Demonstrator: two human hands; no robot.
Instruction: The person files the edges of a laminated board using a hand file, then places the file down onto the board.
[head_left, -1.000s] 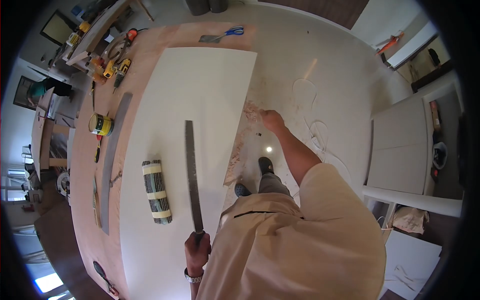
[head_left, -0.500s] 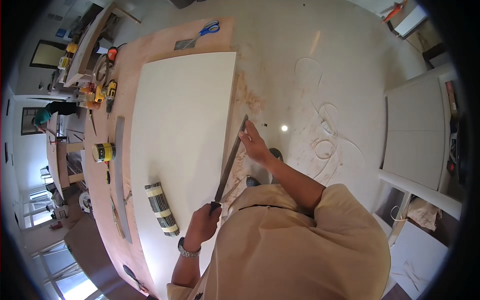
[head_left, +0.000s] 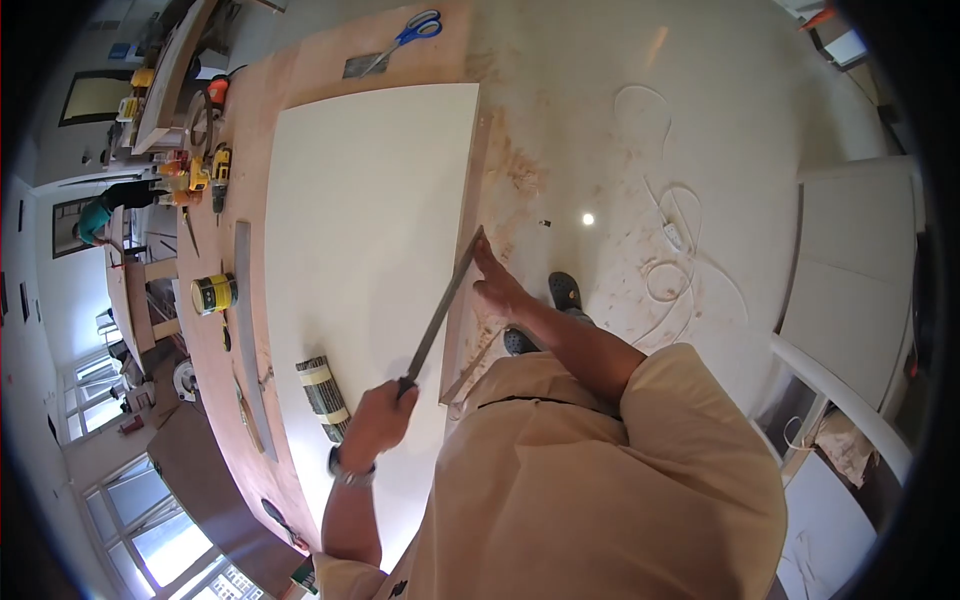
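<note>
My left hand [head_left: 376, 425], with a watch on its wrist, is closed around the dark handle of a long metal file [head_left: 438, 312]. At the file's far tip, the fingers of my right hand [head_left: 498, 286] are pressed against the metal. The file slants across the near long edge of a white board [head_left: 370, 210], with its handle end over the board's face. On the board, close to my left hand, lies a dark striped roll [head_left: 322, 392] with pale bands.
Under the board is a wooden worktable [head_left: 290, 75] carrying blue scissors [head_left: 418, 27], a yellow-black can [head_left: 212, 294], a cordless drill [head_left: 220, 175] and a long grey strip [head_left: 246, 330]. A white cable [head_left: 672, 235] trails over the dusty floor. Another person [head_left: 97, 215] bends over a far bench.
My left hand has moved up and left with the file, so more of it lies over the board. The right hand has shifted slightly left at the tip, and the view has tilted a little.
</note>
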